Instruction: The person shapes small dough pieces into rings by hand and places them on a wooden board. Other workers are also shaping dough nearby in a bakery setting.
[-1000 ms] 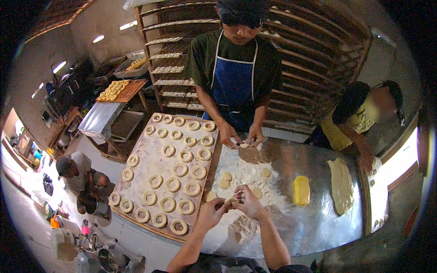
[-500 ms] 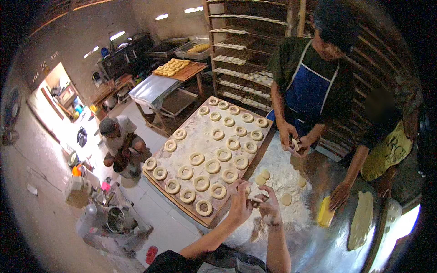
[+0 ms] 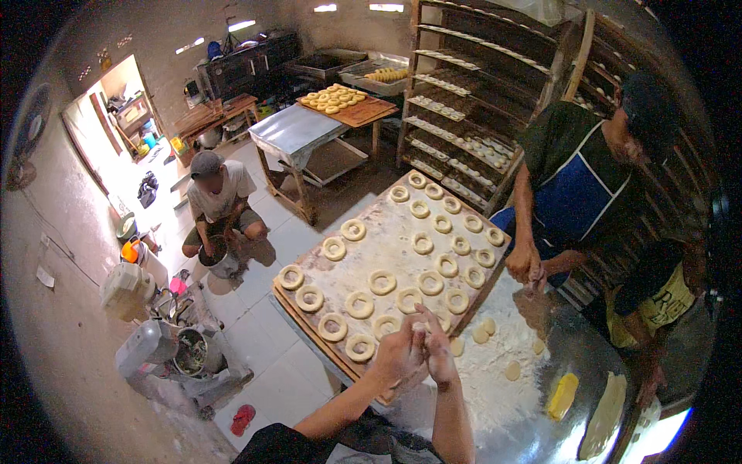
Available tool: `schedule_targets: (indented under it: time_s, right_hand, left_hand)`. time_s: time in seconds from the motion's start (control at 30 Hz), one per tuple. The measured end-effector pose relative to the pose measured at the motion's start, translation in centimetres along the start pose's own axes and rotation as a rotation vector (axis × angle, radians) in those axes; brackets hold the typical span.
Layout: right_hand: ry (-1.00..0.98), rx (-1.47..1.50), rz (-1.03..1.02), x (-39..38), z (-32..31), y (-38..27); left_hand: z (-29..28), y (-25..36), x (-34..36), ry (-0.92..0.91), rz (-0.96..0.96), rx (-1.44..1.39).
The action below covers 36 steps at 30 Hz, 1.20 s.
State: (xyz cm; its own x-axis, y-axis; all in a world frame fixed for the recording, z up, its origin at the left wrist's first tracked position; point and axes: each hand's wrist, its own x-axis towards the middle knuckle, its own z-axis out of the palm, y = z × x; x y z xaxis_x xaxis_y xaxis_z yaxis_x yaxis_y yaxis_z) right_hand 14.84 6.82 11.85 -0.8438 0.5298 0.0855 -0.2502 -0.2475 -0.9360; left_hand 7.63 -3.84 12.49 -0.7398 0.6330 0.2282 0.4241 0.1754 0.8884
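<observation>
My left hand [image 3: 399, 354] and my right hand [image 3: 440, 357] are closed together above the near edge of a floured wooden board [image 3: 352, 255]. Between their fingers is a piece of dough [image 3: 420, 328], mostly covered by them. Rings of pale dough [image 3: 359, 304] lie spread over the board, the nearest ones just beyond and left of my hands. To the right, small flat dough rounds [image 3: 513, 371] rest in loose flour [image 3: 487, 402] on the metal tabletop.
Across the table a person in a blue apron [image 3: 576, 193] works with both hands; another [image 3: 657, 301] stands farther right. Yellow dough [image 3: 563, 397] and a long dough strip [image 3: 604, 417] lie at right. Someone crouches over a pot [image 3: 220, 259] at left. Tray racks [image 3: 464, 100] stand behind.
The view has swung, so the scene sits lower and farther right. My hands have drawn closer together around the dough. The co-worker at far right has taken a hand off the yellow dough.
</observation>
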Motion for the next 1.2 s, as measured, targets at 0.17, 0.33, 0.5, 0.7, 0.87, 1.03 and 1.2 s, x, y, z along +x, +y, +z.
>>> schedule_targets:
  time_s: [0.17,0.33,0.5,0.7,0.87,1.03,1.2]
  right_hand:
    - [0.017,-0.303,0.285,3.9,4.6,1.6]
    - [0.011,0.450,0.254,7.5,8.2,4.1]
    - [-0.236,-0.265,0.003,10.6,11.1,6.1]
    - [-0.245,-0.429,-0.066,13.2,13.4,6.5]
    - [-0.136,-0.300,0.089,15.7,14.1,7.2]
    - [-0.003,-0.710,0.179,19.0,14.5,8.0]
    - [0.172,-1.310,0.086,18.3,14.1,6.9]
  left_hand:
    - [-4.2,-3.0,3.1,0.146,0.111,-0.101]
    - [-9.0,-5.7,5.5,0.112,-0.030,-0.013]
    - [-11.6,-8.4,7.5,0.098,0.033,0.172]
    - [-13.6,-9.8,9.6,0.076,-0.057,0.222]
    - [-14.4,-10.4,11.3,0.066,-0.096,0.081]
    - [-14.9,-11.0,15.6,0.069,-0.311,0.348]
    - [-17.9,-12.1,15.5,0.111,-0.376,0.723]
